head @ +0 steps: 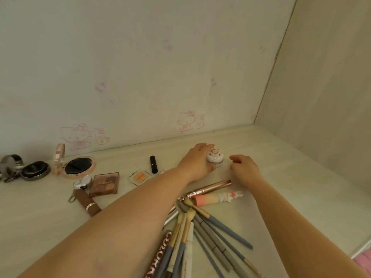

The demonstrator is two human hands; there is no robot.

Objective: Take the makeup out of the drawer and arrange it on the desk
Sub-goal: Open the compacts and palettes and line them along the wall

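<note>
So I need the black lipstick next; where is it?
In the head view the black lipstick lies on the desk, left of the left hand, beside the orange palette.

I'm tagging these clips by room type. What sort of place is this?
Likely a bedroom dressing desk at home: a pale desk in a corner, cartoon-cat stickers on the wall, and makeup spread out, such as brushes and an open compact.

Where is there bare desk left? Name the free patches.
Free: the desk right of the right hand, toward the side wall; also the strip behind the black lipstick, along the back wall. Crowded: the brushes in front, the compacts at left.
</note>
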